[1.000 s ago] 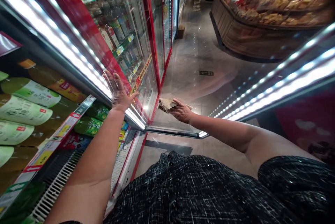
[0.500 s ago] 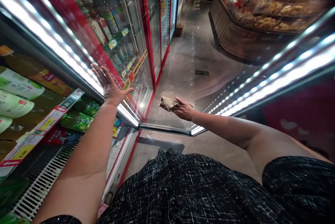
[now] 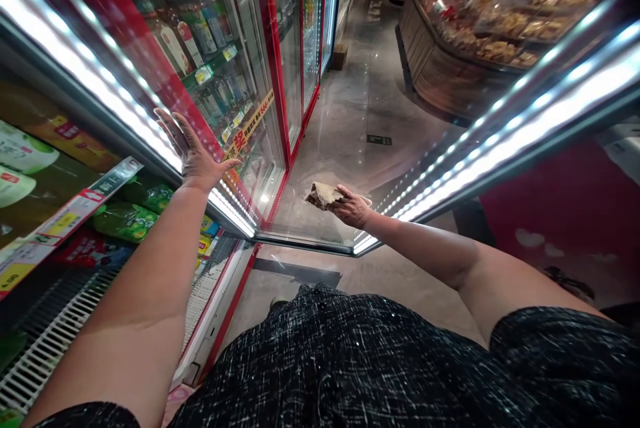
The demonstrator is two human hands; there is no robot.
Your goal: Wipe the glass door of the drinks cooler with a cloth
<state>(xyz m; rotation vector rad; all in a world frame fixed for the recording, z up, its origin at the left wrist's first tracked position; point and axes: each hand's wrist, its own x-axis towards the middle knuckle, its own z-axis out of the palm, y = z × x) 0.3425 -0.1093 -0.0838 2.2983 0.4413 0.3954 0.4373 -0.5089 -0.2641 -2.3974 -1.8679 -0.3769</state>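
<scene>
Harsh white light strip (image 3: 95, 81) glares at my left, second strip (image 3: 500, 156) blown out at my right; bright dots mirrored in door glass (image 3: 300, 225). Floor (image 3: 345, 108) dim, glossy. Snacks (image 3: 530, 21) soft. Wide lens stretches my view at edges.

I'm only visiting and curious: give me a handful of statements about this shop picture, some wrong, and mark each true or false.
1. The right hand holds a beige cloth. True.
2. The left hand is clenched into a fist. False: it is spread open.
3. Bottles with pale labels sit at the left edge of the picture. True.
4. The floor is covered with a red carpet. False: it is bare, hard and greyish.
5. The person's clothing is plain white. False: it is dark with pale flecks.
6. A wood-sided food stand is at the upper right. True.
</scene>
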